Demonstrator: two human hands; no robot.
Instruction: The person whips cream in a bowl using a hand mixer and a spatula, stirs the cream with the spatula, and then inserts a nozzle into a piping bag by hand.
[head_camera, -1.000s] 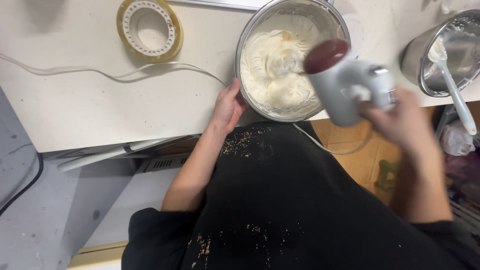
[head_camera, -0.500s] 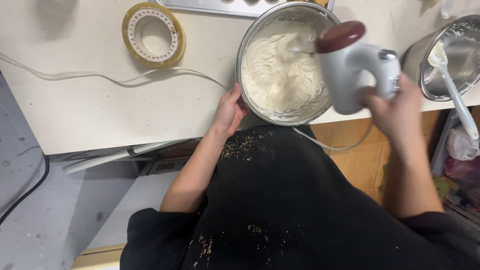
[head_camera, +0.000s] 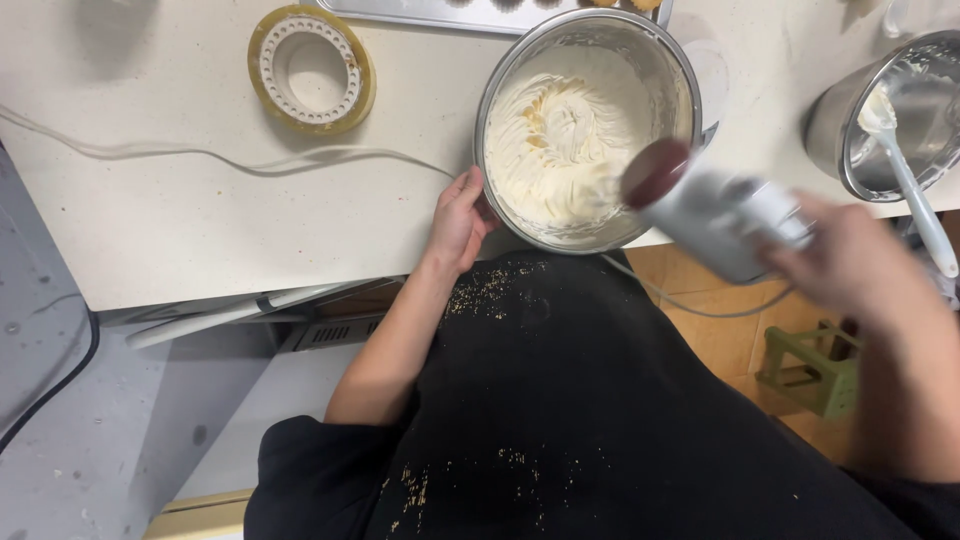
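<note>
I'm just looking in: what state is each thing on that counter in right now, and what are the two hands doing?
Large round steel mixing bowl: upright, holding whipped pale cream.
White electric hand mixer with dark red end: tilted over the bowl, blurred.
Left hand: gripping the bowl's rim.
Right hand: closed on the mixer.
Smaller steel pot: white spatula standing inside.
Yellow-and-white ring mould: lying flat, empty.

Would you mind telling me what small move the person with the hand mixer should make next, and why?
Probably tilt the hand mixer more upright over the bowl. The right hand holds it leaning across the near rim, its beaters blurred in the whipped cream, while the left hand steadies the bowl's edge.
</note>
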